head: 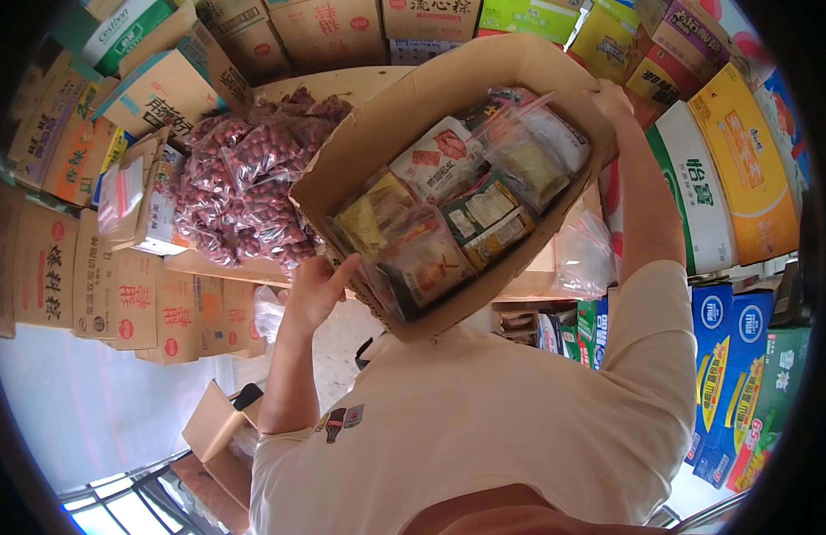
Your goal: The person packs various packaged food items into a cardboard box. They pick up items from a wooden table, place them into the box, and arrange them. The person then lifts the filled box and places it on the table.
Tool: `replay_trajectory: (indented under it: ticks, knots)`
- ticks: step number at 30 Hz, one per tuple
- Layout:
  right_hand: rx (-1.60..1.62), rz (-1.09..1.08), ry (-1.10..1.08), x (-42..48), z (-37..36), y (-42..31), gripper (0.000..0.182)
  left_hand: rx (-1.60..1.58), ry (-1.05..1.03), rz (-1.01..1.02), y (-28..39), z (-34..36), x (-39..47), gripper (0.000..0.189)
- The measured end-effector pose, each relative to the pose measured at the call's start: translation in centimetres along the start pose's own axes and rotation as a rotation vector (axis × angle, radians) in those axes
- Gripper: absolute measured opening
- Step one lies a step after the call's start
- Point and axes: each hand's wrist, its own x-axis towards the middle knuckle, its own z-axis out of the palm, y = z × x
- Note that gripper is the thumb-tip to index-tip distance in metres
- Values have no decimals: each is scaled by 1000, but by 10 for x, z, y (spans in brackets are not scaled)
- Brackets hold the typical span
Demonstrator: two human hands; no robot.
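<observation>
Between my two hands is an open cardboard box (393,110), tilted so that I look down into it. My left hand (316,291) grips its near left corner, the thumb over the rim. At the far right corner my right hand (610,103) holds the edge. Inside lie several packaged foods: a white printed pouch (438,159), a dark green and yellow pack (487,217), a clear zip bag with pale green contents (530,170) and a clear pack with a yellow part (366,221). What lies beneath them is hidden.
Left of the box, clear bags of red dates (252,174) are heaped on a wooden table (332,80). Empty-looking clear zip bags (585,257) lie at its right end. Stacked cartons (122,287) crowd the left, back and right, including blue boxes (727,381). An open carton (215,428) stands low behind left.
</observation>
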Motion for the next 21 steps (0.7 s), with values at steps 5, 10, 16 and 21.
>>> replay_trajectory:
  ticks: [5, 10, 16, 21]
  knots:
    - [228, 117, 257, -9, -8, -14, 49, -57, -262, 115, -9, -26, 14, 51]
    - [578, 180, 853, -75, -26, -16, 56, -190, -66, 237, -12, -97, 68, 55]
    - [637, 334, 751, -203, 22, -40, 75, 7, -9, 617, 50, -83, 154, 37]
    - [798, 418, 352, -245, 24, -48, 71, 325, -350, 705, 96, -45, 226, 50]
